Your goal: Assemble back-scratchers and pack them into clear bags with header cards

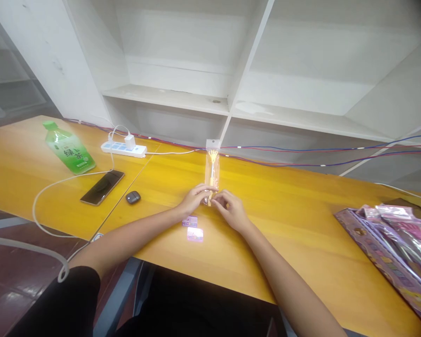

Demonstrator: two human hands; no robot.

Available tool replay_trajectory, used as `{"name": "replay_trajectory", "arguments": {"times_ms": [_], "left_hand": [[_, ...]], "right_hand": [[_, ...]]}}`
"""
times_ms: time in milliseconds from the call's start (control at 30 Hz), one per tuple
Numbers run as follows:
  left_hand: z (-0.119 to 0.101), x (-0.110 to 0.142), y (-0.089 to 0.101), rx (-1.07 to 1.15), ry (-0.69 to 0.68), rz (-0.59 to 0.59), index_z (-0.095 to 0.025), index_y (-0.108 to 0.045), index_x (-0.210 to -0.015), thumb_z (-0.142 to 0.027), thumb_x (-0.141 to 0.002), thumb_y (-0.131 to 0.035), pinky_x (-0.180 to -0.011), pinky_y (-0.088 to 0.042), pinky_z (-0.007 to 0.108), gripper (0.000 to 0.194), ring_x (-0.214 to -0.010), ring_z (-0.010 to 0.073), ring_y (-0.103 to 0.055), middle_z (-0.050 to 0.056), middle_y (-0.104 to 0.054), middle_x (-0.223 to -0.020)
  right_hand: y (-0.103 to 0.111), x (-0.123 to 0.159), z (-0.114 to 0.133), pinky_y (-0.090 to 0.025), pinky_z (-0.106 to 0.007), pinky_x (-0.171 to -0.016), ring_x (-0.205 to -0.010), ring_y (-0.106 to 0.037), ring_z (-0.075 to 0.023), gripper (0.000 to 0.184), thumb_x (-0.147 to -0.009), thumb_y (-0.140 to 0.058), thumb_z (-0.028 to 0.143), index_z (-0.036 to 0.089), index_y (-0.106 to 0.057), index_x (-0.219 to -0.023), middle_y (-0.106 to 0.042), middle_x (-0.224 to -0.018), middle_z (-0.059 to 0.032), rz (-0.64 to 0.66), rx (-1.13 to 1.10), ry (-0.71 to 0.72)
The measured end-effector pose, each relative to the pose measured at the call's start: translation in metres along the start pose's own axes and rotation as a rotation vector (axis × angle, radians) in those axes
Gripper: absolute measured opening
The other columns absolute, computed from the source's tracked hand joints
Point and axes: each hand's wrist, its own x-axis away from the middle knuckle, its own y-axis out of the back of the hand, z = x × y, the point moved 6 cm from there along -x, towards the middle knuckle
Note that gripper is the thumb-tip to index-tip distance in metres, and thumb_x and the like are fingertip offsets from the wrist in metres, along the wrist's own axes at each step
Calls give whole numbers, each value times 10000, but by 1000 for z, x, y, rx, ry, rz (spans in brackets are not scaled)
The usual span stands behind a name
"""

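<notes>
A slim yellow stick with a hand-shaped end (213, 158), which looks like a back scratcher, is inside a clear plastic bag (207, 171) with a hang-hole tab on top. The bag lies lengthwise away from me on the table. At its near end, my left hand (196, 198) has its fingers across the bag's left side, closed on the plastic. From the other side my right hand (229, 208) pinches the bag's near end with thumb and forefinger. Just below the hands lie two small cards, a purple card (190, 221) and a shiny pinkish card (195, 234).
To the left are a green-tea bottle (70, 149), a power strip (123, 149), a phone (103, 187) and a small black case (133, 197). A purple box of packaged items (382, 252) sits at the right. Cables (277, 150) run along the back beneath white shelves (168, 99).
</notes>
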Motion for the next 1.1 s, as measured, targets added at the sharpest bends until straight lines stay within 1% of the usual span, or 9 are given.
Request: {"name": "replay_trajectory", "arguments": {"times_ms": [133, 233, 367, 467, 567, 667, 800, 933, 1100], "left_hand": [[-3, 0, -2, -91, -65, 38, -221, -803, -1137, -246, -870, -682, -858, -555, 280, 294, -989, 179, -642, 74, -629, -1172], [-5, 1, -4, -188, -125, 56, -225, -781, -1176, -188, -820, -725, -877, -547, 283, 362, -957, 165, -633, 66, -629, -1150], [-6, 3, -6, -293, -173, 82, -245, -727, -1271, -165, -806, -750, -850, -547, 277, 472, -960, 156, -636, 79, -608, -1255], [-4, 4, -6, -306, -189, 71, -245, -714, -1283, -140, -811, -739, -864, -550, 277, 484, -970, 152, -639, 82, -605, -1268], [-3, 4, -5, -274, -174, 42, -238, -711, -1284, -157, -832, -741, -860, -551, 268, 460, -973, 149, -643, 88, -600, -1274], [-4, 4, -3, -252, -162, 8, -246, -704, -1303, -160, -843, -734, -862, -546, 259, 469, -968, 140, -638, 91, -594, -1311], [-6, 3, 0, -253, -162, -24, -245, -699, -1317, -134, -846, -701, -888, -540, 261, 485, -960, 131, -636, 87, -594, -1335], [-6, 3, 1, -250, -161, -32, -253, -699, -1323, -141, -843, -705, -891, -538, 261, 493, -961, 135, -631, 84, -600, -1338], [-4, 3, 0, -242, -158, -19, -250, -705, -1313, -194, -855, -743, -881, -543, 268, 463, -976, 150, -638, 94, -600, -1324]], "right_hand": [[2, 0, 0, -464, -337, -670, -679, -531, -178, 239, -1040, -586, 449, 247, -658, -933, -591, -788, -17, -23, 18, -29], [4, -1, -1, -455, -334, -660, -661, -523, -172, 241, -1041, -581, 441, 246, -659, -925, -591, -783, -14, -47, 24, -38], [6, -1, -3, -450, -328, -661, -652, -524, -167, 221, -1036, -594, 430, 245, -664, -939, -587, -778, -7, -67, 42, -42], [5, -1, -5, -454, -320, -660, -645, -523, -159, 194, -1034, -600, 410, 244, -661, -956, -578, -777, 2, -74, 35, -38], [5, -1, -7, -463, -314, -647, -637, -524, -151, 176, -1028, -609, 409, 240, -653, -1044, -571, -805, 4, -97, 9, -45], [8, 0, -11, -474, -318, -631, -637, -537, -149, 265, -1030, -596, 452, 232, -620, -1176, -597, -908, -22, -136, -21, -95], [14, 1, -18, -494, -349, -702, -701, -574, -174, 320, -1074, -484, 475, 222, -597, -1233, -641, -1007, -61, -178, 2, -165], [14, 3, -23, -500, -358, -729, -780, -617, -207, 336, -1091, -409, 471, 226, -600, -1220, -667, -978, -61, -136, -26, -209], [2, 3, -23, -491, -340, -689, -741, -619, -197, 334, -1055, -490, 527, 226, -619, -1122, -695, -947, -48, 4, -46, -235]]}}
